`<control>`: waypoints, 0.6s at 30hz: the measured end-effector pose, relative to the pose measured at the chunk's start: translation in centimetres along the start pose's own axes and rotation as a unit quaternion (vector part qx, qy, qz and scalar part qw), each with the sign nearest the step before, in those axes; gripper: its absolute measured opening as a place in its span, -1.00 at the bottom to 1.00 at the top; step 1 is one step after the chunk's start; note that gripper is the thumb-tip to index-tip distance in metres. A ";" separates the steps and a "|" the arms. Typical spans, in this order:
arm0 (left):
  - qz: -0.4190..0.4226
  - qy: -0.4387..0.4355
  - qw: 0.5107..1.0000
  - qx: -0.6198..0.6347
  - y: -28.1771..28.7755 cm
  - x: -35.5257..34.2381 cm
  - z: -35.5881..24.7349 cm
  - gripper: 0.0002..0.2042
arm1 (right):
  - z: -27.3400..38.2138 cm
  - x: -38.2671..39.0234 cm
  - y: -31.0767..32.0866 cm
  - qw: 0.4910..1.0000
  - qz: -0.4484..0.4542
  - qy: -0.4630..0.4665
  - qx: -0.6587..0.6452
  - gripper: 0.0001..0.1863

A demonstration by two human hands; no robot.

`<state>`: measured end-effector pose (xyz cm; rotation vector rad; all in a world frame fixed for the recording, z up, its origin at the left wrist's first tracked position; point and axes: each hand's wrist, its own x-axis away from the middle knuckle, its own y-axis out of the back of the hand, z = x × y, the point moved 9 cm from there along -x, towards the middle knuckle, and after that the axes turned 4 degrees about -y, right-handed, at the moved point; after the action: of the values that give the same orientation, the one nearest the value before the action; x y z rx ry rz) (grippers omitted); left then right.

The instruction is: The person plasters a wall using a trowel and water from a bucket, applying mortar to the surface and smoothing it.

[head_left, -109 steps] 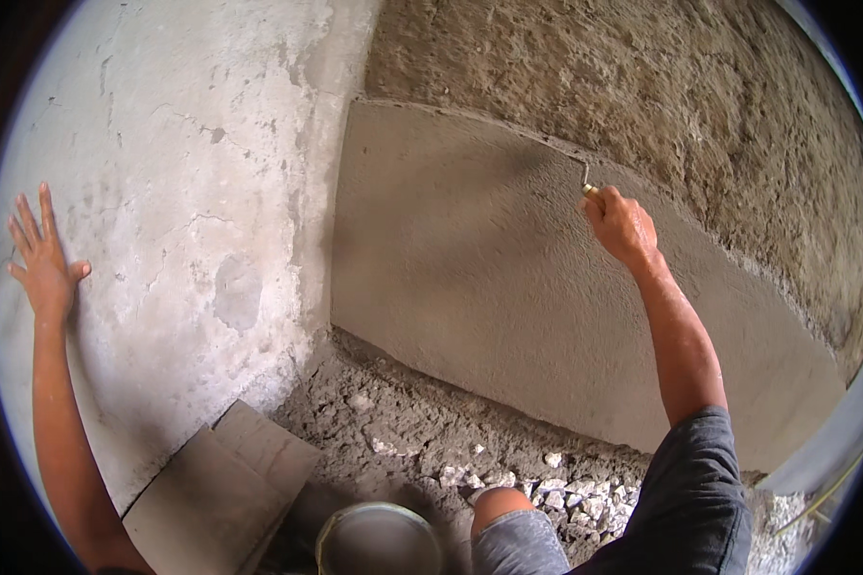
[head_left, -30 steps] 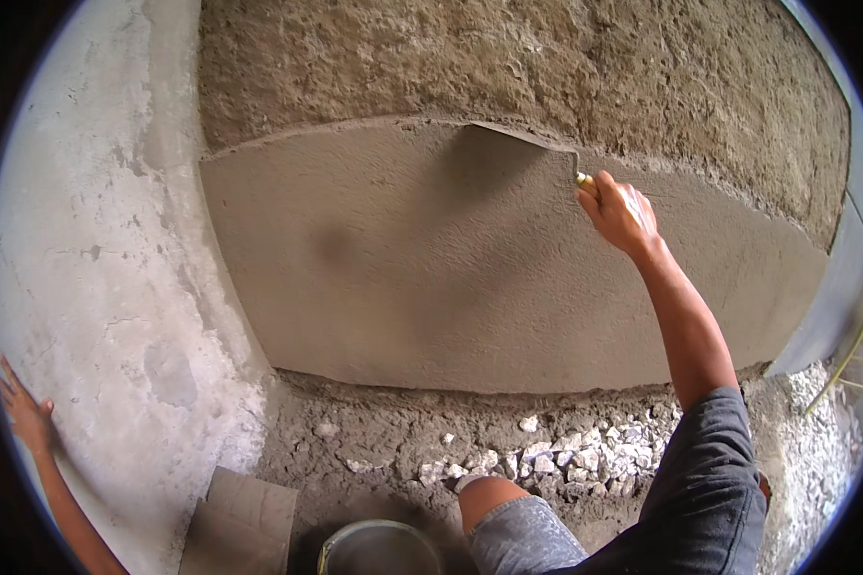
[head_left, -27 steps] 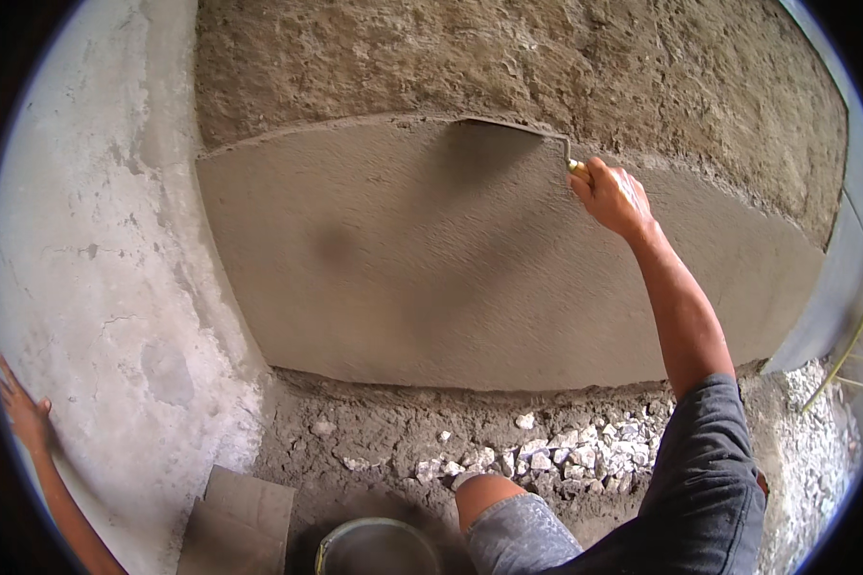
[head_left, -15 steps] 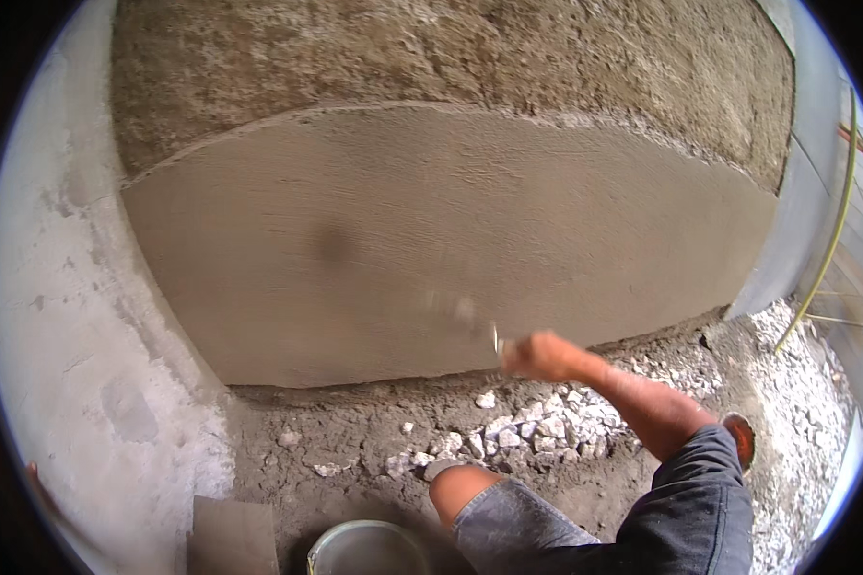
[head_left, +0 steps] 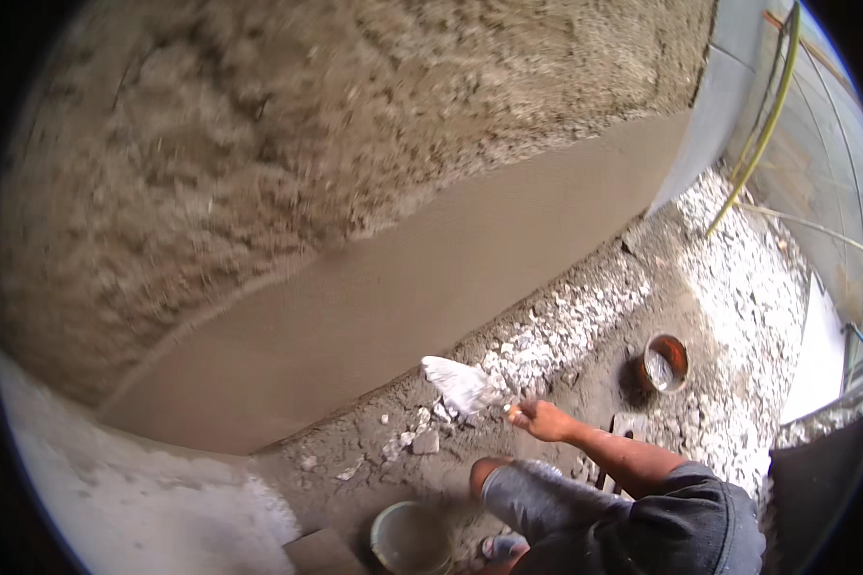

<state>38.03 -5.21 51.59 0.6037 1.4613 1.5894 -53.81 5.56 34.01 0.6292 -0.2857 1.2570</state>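
My right hand (head_left: 541,420) is closed round the handle of a trowel (head_left: 455,383), whose pale, leaf-shaped blade points left over the stones at the wall's foot. The blade is slightly blurred and looks apart from the wall. Beyond it, the lower wall carries a smooth band of grey-brown plaster (head_left: 384,297), and rough brown wall (head_left: 259,144) shows above. My left hand is out of view.
White rubble (head_left: 556,335) lines the wall's base. An orange bucket (head_left: 679,359) stands right of my arm, near a flat float-like tool (head_left: 629,424). Below are a round green-rimmed bucket (head_left: 379,532) and a grey board (head_left: 324,554). A yellow hose (head_left: 767,134) hangs at the right.
The view has swung right and tilted, bringing the orange bucket fully into sight. My right hand with the trowel has come away from the plaster, down over the stones.
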 end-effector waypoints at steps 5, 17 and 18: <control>0.142 -0.132 0.975 0.103 3.1 5.7 -3.4 -0.06 | 3.4 6.7 4.0 0.950 -0.123 -0.185 -0.221 -0.58; 0.000 -0.413 0.850 0.326 34.6 -0.5 -36.0 -0.16 | 23.6 8.0 13.3 0.852 -0.200 0.020 -0.483 -0.75; 0.005 -0.408 0.847 0.342 34.1 -2.0 -37.2 -0.17 | 24.1 7.7 13.6 0.847 -0.211 0.019 -0.487 -0.75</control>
<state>-0.66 -24.65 77.60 1.4798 1.2861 0.5830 -61.03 -0.14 61.17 -0.2200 -0.6533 0.5591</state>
